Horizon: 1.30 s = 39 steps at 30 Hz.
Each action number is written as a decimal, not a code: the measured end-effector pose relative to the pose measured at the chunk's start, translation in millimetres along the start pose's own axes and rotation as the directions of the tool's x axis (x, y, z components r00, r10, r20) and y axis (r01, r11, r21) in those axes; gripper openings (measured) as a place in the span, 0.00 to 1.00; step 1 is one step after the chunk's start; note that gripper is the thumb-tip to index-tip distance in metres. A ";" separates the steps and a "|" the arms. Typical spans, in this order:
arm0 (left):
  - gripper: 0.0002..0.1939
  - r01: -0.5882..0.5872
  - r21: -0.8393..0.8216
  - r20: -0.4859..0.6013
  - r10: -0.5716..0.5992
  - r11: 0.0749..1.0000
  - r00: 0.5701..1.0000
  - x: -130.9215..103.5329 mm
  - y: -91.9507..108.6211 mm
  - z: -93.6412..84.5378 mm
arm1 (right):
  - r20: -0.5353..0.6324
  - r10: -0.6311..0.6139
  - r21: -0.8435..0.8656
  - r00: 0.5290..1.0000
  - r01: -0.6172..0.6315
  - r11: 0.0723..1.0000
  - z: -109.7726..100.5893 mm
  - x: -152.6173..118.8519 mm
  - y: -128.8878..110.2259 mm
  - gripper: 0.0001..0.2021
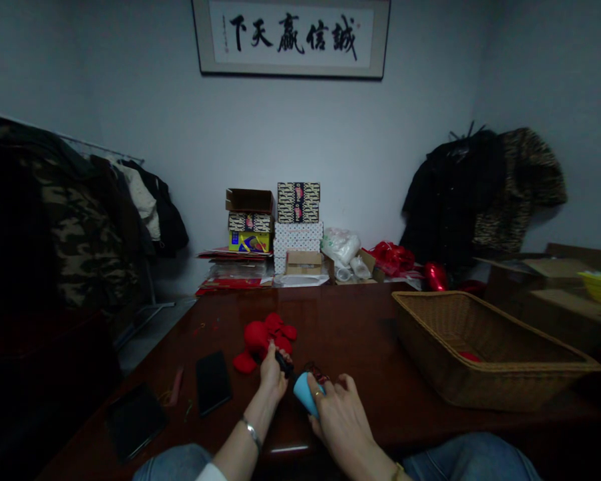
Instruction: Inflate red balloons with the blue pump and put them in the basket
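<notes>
My left hand (274, 369) is closed around a small black object (283, 364), just in front of a heap of red cloth-like pieces (260, 339). To its right, my right hand (336, 409) grips a light blue cup-shaped object (306, 393), which is tilted. Some thin dark reddish strands (316, 373) lie behind the blue object, partly hidden by my fingers. Both hands are low over the brown table (350, 321), a short gap apart.
A wicker basket (501, 384) with something red inside stands on the right. Two dark flat objects, a tablet-like one (213, 382) and another (136, 419), lie at left beside a pinkish stick (177, 385). Stacked boxes (298, 240) stand beyond the table.
</notes>
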<state>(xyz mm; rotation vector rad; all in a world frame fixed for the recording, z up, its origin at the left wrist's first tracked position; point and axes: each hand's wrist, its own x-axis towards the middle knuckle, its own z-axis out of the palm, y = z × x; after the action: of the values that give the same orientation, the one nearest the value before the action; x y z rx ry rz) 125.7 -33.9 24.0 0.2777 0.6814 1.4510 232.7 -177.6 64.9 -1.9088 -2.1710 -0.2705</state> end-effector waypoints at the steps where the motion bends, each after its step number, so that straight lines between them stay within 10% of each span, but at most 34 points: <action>1: 0.11 0.011 0.017 -0.006 -0.011 1.000 1.000 -1.3 -2.4 0.0 | -0.008 -0.004 -0.017 1.000 0.003 1.000 2.6 3.1 -2.1 0.29; 39: 0.16 -0.039 -0.044 -0.016 0.038 0.998 0.999 11.0 10.8 -2.5 | -0.082 -0.045 -0.047 0.996 0.042 0.998 15.2 -29.5 17.6 0.31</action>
<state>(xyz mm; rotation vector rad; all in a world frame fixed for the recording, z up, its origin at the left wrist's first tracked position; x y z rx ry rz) 115.1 -22.4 25.3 0.2469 0.6579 1.5045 252.8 -198.8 41.3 -1.8412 -2.1722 -0.4029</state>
